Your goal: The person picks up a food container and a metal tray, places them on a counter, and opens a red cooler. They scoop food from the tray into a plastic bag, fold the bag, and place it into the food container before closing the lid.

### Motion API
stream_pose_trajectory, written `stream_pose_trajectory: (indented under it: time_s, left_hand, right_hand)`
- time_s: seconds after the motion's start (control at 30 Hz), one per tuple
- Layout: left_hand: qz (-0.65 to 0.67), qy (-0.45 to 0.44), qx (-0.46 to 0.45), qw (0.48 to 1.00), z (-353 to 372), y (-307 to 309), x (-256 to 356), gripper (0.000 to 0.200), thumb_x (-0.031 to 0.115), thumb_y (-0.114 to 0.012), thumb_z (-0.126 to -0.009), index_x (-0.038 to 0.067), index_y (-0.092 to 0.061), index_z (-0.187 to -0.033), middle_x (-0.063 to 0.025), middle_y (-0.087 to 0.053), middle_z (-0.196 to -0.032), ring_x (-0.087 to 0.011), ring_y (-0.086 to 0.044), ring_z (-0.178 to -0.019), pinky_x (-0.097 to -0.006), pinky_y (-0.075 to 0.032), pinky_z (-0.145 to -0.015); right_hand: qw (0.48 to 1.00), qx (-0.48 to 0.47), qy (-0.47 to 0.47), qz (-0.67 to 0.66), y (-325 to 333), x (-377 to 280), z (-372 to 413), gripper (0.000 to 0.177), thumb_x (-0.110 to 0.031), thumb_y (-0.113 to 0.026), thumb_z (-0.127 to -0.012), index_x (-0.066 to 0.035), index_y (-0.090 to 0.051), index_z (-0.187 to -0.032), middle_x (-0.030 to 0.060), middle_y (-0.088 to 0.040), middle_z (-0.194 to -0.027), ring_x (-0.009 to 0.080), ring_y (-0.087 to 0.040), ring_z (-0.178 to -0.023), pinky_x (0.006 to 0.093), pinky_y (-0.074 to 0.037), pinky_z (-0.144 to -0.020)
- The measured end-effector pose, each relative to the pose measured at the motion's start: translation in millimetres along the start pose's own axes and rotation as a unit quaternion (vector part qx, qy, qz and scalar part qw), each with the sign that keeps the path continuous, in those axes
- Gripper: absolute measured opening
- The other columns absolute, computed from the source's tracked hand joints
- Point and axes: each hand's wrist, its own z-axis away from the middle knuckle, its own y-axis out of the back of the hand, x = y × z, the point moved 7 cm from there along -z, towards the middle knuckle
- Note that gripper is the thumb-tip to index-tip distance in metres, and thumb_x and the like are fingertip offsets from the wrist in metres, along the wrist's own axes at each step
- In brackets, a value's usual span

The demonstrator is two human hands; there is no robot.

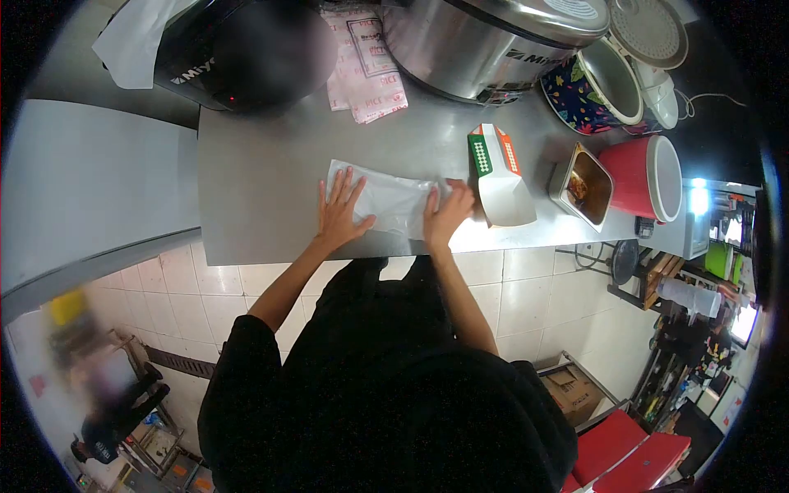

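Note:
A white, thin plastic bag (386, 201) lies flat on the steel counter, near its front edge. My left hand (339, 215) rests on the bag's left part, fingers spread and palm down. At the other end, my right hand (448, 215) has bent fingers closed around the bag's right edge; its fingertips are partly hidden. Just right of that hand stands an open paper food box (503, 185) in white, green and orange, touching neither hand.
Behind are a black Miyo appliance (246, 57), pink printed packets (370, 70) and a steel cooker (493, 49). To the right sit a metal pan with brown food (582, 187), a red tub (641, 177) and a patterned pot (588, 90). A blurred person (103, 394) is at lower left.

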Motion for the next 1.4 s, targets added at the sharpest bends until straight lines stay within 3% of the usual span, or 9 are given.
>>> stream_pose_trajectory:
  time_s: [0.13, 0.6, 0.67, 0.77, 0.83, 0.93, 1.17, 1.3, 1.4]
  left_hand:
    - [-0.012, -0.006, -0.032, 0.999, -6.5, 1.3, -3.3, 0.077, 0.042, -0.058, -0.064, 0.017, -0.027, -0.129, -0.0096, -0.014, -0.137, -0.0271, -0.01, -0.127, -0.0518, -0.001, -0.098]
    - [-0.069, -0.018, -0.082, 0.994, -6.5, -4.3, -17.1, 0.085, 0.062, -0.052, -0.063, 0.019, -0.023, -0.13, -0.0093, -0.01, -0.138, -0.0286, -0.006, -0.127, -0.0616, 0.002, -0.092]
    - [-0.086, -0.006, -0.084, 0.993, -7.4, -2.1, -12.5, 0.087, 0.063, -0.051, -0.062, 0.018, -0.023, -0.13, -0.0099, -0.011, -0.138, -0.029, -0.006, -0.127, -0.0607, 0.002, -0.093]
    - [-0.039, -0.038, -0.03, 0.998, -10.7, 1.2, 0.8, 0.076, 0.055, -0.05, -0.07, 0.018, -0.024, -0.13, -0.01, -0.013, -0.137, -0.0286, -0.009, -0.127, -0.0575, 0.001, -0.095]
    - [-0.245, -0.07, 0.006, 0.967, -16.0, -11.8, 3.4, 0.06, 0.042, -0.047, -0.077, 0.019, -0.027, -0.129, -0.0085, -0.016, -0.137, -0.0283, -0.013, -0.126, -0.055, -0.003, -0.097]
    - [-0.021, -0.03, -0.002, 0.999, -18.2, -10.6, -6.3, 0.048, 0.031, -0.042, -0.082, 0.02, -0.031, -0.127, -0.0063, -0.018, -0.136, -0.0269, -0.014, -0.126, -0.0543, -0.007, -0.097]
    - [-0.071, -0.001, 0.007, 0.997, -18.6, -8.1, -1.8, 0.049, 0.035, -0.042, -0.082, 0.022, -0.031, -0.128, -0.0049, -0.021, -0.135, -0.0266, -0.017, -0.125, -0.0535, -0.011, -0.096]
    - [0.006, 0.092, 0.037, 0.995, -37.8, -8.2, -34.2, 0.036, 0.026, -0.051, -0.078, 0.017, -0.044, -0.112, -0.006, -0.034, -0.124, -0.0257, -0.027, -0.117, -0.0535, -0.019, -0.091]
    - [-0.035, 0.106, 0.014, 0.994, -46.3, 5.2, -41.0, 0.024, 0.017, -0.055, -0.076, 0.011, -0.047, -0.098, -0.0058, -0.043, -0.108, -0.0213, -0.036, -0.107, -0.0476, -0.026, -0.086]
  right_hand:
    - [0.98, -0.007, 0.162, 0.113, -12.0, -62.2, 24.5, 0.031, -0.012, -0.051, -0.075, -0.006, -0.046, -0.104, 0.0082, -0.043, -0.113, 0.0244, -0.037, -0.108, 0.0423, -0.024, -0.083]
    - [0.968, -0.048, 0.042, 0.242, -6.7, 6.2, 0.9, 0.021, -0.014, -0.051, -0.075, -0.019, -0.054, -0.096, 0.0031, -0.047, -0.108, 0.0233, -0.04, -0.099, 0.0427, -0.029, -0.078]
    - [0.985, 0.016, 0.059, 0.161, -5.9, -13.3, 3.1, 0.023, -0.012, -0.05, -0.075, -0.015, -0.052, -0.098, 0.0043, -0.047, -0.108, 0.0226, -0.041, -0.098, 0.0407, -0.03, -0.077]
    - [0.981, -0.079, 0.176, -0.022, -31.0, -58.7, 27.9, 0.03, -0.009, -0.046, -0.077, -0.005, -0.046, -0.107, 0.0102, -0.047, -0.111, 0.027, -0.043, -0.103, 0.04, -0.03, -0.079]
    - [0.978, -0.112, 0.167, -0.048, -58.7, -52.1, 39.6, 0.035, -0.015, -0.043, -0.08, -0.005, -0.043, -0.114, 0.0107, -0.041, -0.12, 0.0268, -0.036, -0.112, 0.0428, -0.026, -0.089]
    - [0.961, -0.157, 0.168, 0.152, -76.2, -36.3, 42.1, 0.044, -0.03, -0.037, -0.085, -0.008, -0.035, -0.123, 0.0058, -0.029, -0.132, 0.0188, -0.026, -0.122, 0.0482, -0.012, -0.099]
    - [0.958, -0.072, 0.071, 0.27, -33.3, 7.0, 11.5, 0.046, -0.033, -0.038, -0.084, -0.011, -0.034, -0.124, 0.0026, -0.03, -0.131, 0.0191, -0.025, -0.122, 0.0522, -0.012, -0.098]
    - [0.982, -0.063, 0.008, 0.18, -10.6, 27.7, 0.4, 0.037, -0.025, -0.052, -0.076, -0.007, -0.045, -0.108, 0.0085, -0.039, -0.12, 0.0284, -0.035, -0.11, 0.0458, -0.028, -0.087]
    - [0.992, -0.006, 0.086, 0.089, -7.4, 22.0, -3.8, 0.021, -0.013, -0.056, -0.073, -0.004, -0.046, -0.089, 0.0138, -0.048, -0.097, 0.0305, -0.046, -0.088, 0.043, -0.037, -0.072]
